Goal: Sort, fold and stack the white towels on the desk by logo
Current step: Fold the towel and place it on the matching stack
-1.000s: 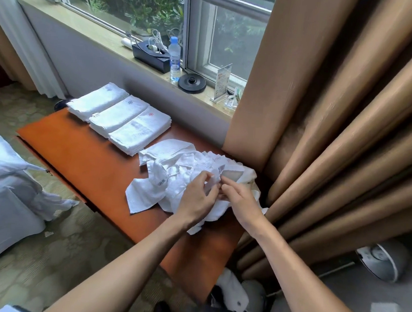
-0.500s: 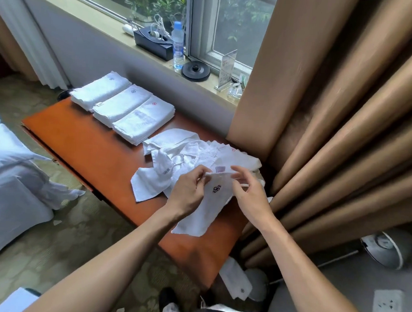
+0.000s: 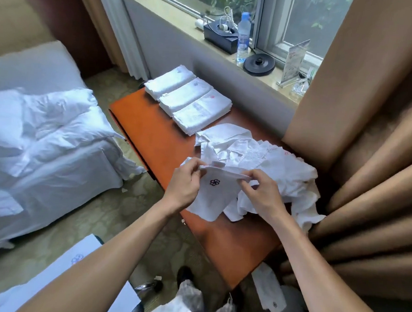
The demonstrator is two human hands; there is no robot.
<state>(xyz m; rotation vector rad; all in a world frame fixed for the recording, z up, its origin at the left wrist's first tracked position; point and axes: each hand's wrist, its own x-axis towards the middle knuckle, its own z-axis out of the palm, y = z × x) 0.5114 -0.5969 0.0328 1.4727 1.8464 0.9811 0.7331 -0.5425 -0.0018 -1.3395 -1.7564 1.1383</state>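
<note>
I hold one white towel (image 3: 213,194) with a dark flower logo above the orange desk (image 3: 158,139). My left hand (image 3: 185,183) pinches its top left edge and my right hand (image 3: 261,194) pinches its top right edge; the cloth hangs down between them. Behind it lies a loose heap of unfolded white towels (image 3: 266,163), some with red logos. At the desk's far end stand three folded stacks (image 3: 189,97) side by side, the nearest with a red logo on top.
A bed with white bedding (image 3: 41,142) is on the left. Brown curtains (image 3: 368,140) hang on the right. The window sill holds a water bottle (image 3: 243,37), a black box and a round black base. One towel (image 3: 270,292) lies on the floor under the desk.
The towel with the dark logo has been pulled out of the heap and lifted; both hands have spread apart along its top edge. The view has swung left, showing more of the bed.
</note>
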